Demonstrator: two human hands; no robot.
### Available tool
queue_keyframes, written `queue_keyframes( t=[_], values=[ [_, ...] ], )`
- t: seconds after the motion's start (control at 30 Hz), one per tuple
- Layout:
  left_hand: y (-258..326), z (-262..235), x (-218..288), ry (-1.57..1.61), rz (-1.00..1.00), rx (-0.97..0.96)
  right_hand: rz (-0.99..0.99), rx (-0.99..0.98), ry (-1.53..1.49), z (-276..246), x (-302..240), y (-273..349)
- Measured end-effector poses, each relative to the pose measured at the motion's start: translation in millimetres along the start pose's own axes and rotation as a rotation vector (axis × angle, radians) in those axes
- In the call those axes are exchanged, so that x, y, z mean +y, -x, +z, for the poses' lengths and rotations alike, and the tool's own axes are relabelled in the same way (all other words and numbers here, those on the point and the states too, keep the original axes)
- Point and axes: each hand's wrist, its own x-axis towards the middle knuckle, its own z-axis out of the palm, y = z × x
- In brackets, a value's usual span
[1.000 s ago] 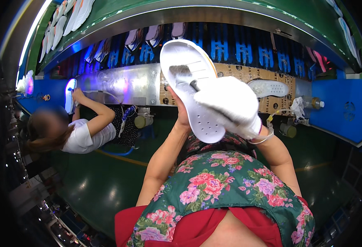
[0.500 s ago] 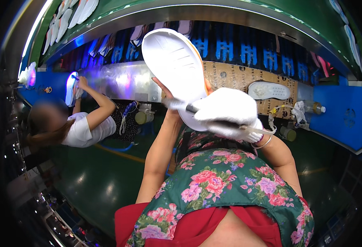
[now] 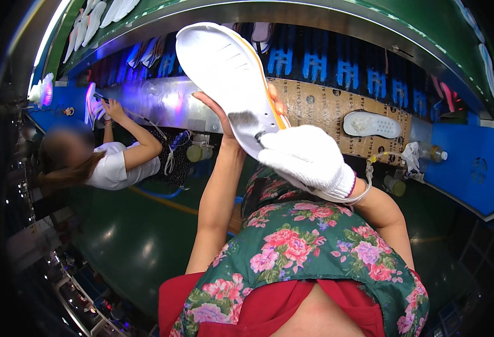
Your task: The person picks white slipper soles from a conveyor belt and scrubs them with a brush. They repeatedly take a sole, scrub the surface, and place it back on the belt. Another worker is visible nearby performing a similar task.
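Observation:
A large white shoe sole (image 3: 216, 62) with an orange line along its edge is held up in front of me, tilted, its broad end far and to the left. My left hand (image 3: 225, 124) grips it from beneath, thumb at the left edge and fingertips curled round the right edge. A brush (image 3: 246, 119) with dark grey bristles rests against the sole's narrower near part. White knitted glove covers my right hand (image 3: 309, 157), which is closed round the brush; most of the handle is hidden. A thin pale tube (image 3: 362, 194) loops by that wrist.
Another white sole (image 3: 372, 124) lies on the printed cardboard (image 3: 309, 109). Beyond is a dark rack with blue-marked slots (image 3: 314, 67). To the right are a plastic bottle (image 3: 435, 153) and a blue panel (image 3: 466, 163). At left a co-worker (image 3: 118, 163) handles a lit sole.
The sole has shifted slightly left and toward the far side. My gloved hand has turned, and the brush, blurred before, is now pressed to the sole's near part.

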Motion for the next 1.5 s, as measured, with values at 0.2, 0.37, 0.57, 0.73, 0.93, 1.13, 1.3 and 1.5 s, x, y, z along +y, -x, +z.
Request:
queue_keyframes(
  t=[0.2, 0.37, 0.57, 0.73, 0.93, 1.13, 1.3, 1.5],
  values=[
    [-8.4, 0.1, 8.7, -0.09, 0.049, -0.002, 0.1, 0.061, -0.121, 1.0, -1.0, -1.7],
    [-14.8, 3.6, 15.9, 0.018, 0.112, 0.046, 0.07, -0.029, -0.298, 2.2, -8.4, -5.0],
    [-24.8, -0.6, 25.7, -0.08, 0.037, -0.055, 0.091, -0.002, -0.065, 5.3, -1.5, -2.9],
    [-31.5, -9.3, 37.4, -0.175, 0.0, -0.158, 0.181, -0.028, -0.481, 1.7, -0.9, -9.6],
    [-44.7, -18.1, 39.7, -0.234, -0.087, -0.235, 0.011, -0.044, 0.012, 9.1, -0.2, 1.4],
    [-43.0, -12.2, 45.5, -0.21, -0.346, -0.188, 0.139, -0.147, -0.413, -5.2, 2.7, -10.9],
    [-41.7, -16.4, 50.5, -0.024, -0.502, 0.01, 0.066, -0.1, -0.081, 1.2, 3.2, -10.8],
    [-57.7, 4.9, 50.2, -0.65, -0.48, 0.214, 0.185, -0.222, -0.378, 5.1, 5.0, -13.0]
  ],
)
